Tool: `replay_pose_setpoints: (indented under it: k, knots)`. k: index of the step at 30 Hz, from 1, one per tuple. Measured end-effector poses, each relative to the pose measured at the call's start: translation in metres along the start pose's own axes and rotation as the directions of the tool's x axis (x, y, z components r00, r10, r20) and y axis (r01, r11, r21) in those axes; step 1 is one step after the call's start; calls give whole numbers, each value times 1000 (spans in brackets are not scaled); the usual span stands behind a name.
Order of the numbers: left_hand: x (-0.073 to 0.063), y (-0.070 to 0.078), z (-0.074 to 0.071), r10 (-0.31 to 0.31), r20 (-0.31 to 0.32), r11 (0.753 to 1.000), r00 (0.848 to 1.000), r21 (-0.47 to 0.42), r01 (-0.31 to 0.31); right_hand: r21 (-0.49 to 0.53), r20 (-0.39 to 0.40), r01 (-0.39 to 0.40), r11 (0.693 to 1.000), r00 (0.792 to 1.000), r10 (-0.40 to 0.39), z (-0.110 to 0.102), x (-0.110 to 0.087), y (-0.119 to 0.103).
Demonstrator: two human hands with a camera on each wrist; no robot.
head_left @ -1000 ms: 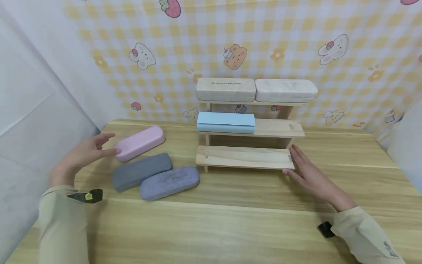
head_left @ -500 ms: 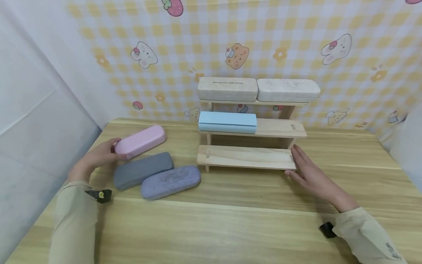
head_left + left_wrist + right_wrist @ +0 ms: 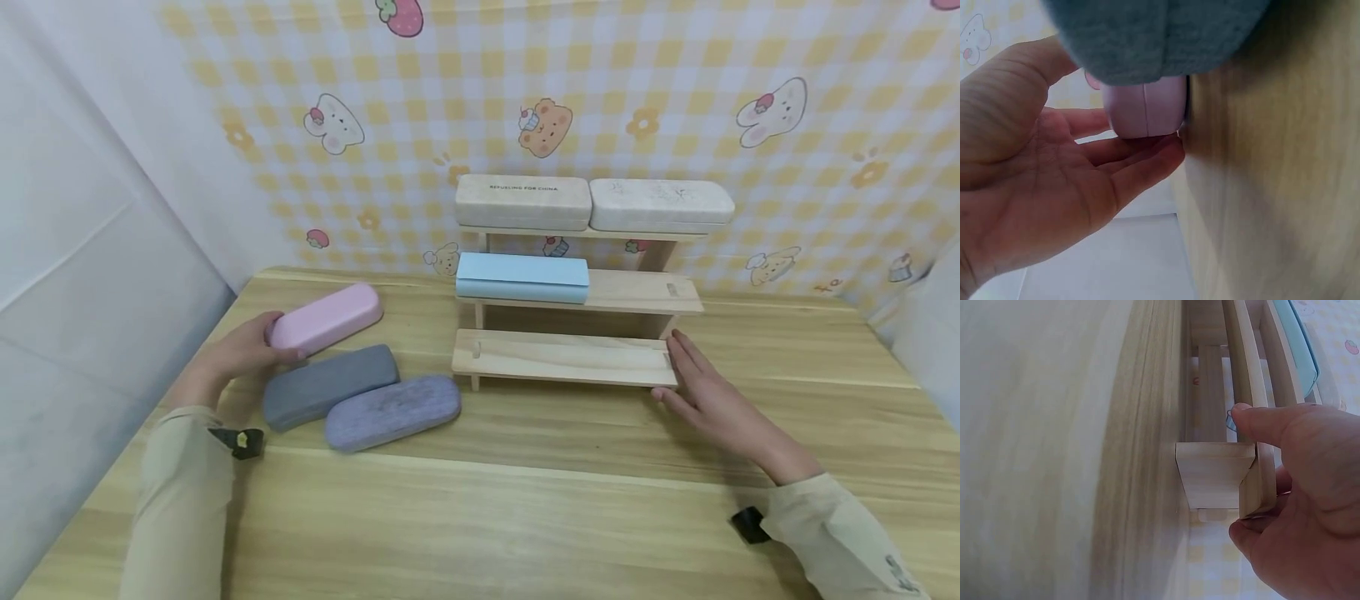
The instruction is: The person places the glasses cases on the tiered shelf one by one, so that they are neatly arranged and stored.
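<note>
At the left of the table, my left hand (image 3: 238, 357) holds the near left end of a pink glasses case (image 3: 328, 318), thumb on the front side and fingers behind. The left wrist view shows fingers (image 3: 1147, 169) against the end of the pink case (image 3: 1147, 109), close over the table; a grey-blue case (image 3: 1160, 37) partly covers it there. My right hand (image 3: 712, 408) grips the right end of the lowest board of a three-tier wooden display stand (image 3: 562, 358). In the right wrist view its thumb (image 3: 1260, 422) lies on the board's front edge, fingers round the end.
A grey glasses case (image 3: 330, 387) and a purple-blue one (image 3: 393, 414) lie in front of the pink case. On the stand, a light blue case (image 3: 521, 279) sits mid-tier left; a beige case (image 3: 522, 202) and a white one (image 3: 660, 206) fill the top. A checked cloth (image 3: 450, 108) hangs behind.
My left hand has moved right and closed round the end of the pink case. The view has shifted slightly; my right hand keeps its place on the stand.
</note>
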State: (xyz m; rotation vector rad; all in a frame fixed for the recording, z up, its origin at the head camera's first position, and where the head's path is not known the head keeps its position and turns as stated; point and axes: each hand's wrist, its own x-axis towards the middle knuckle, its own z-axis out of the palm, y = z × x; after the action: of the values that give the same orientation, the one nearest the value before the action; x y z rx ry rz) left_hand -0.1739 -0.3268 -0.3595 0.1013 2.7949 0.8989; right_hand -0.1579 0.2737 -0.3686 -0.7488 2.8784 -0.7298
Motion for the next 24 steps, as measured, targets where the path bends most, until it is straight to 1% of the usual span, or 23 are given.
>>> replay_pose_setpoints:
  k: [5, 10, 13, 16, 19, 24]
  knots:
    - [2, 3, 2, -21, -32, 998, 999, 55, 23, 1, 0, -9, 1000, 1000, 9, 1, -4, 2]
    - [2, 5, 0, -34, -50, 993, 998, 108, 39, 13, -14, 21, 1000, 1000, -21, 2, -4, 2]
    - [2, 5, -2, -26, -56, 992, 998, 123, 33, 14, -20, 35, 999, 999, -34, 2, -2, 3]
    - [3, 5, -2, -17, -57, 991, 998, 132, 25, 9, -21, 28, 1000, 999, -28, 2, -1, 4]
    - [4, 4, -1, -7, -74, 989, 997, 145, 18, -10, -1, 26, 1000, 1000, -26, 1, -1, 4]
    - [2, -2, 1, 8, -105, 985, 994, 171, 10, -54, 33, 40, 998, 999, -38, 3, -1, 4]
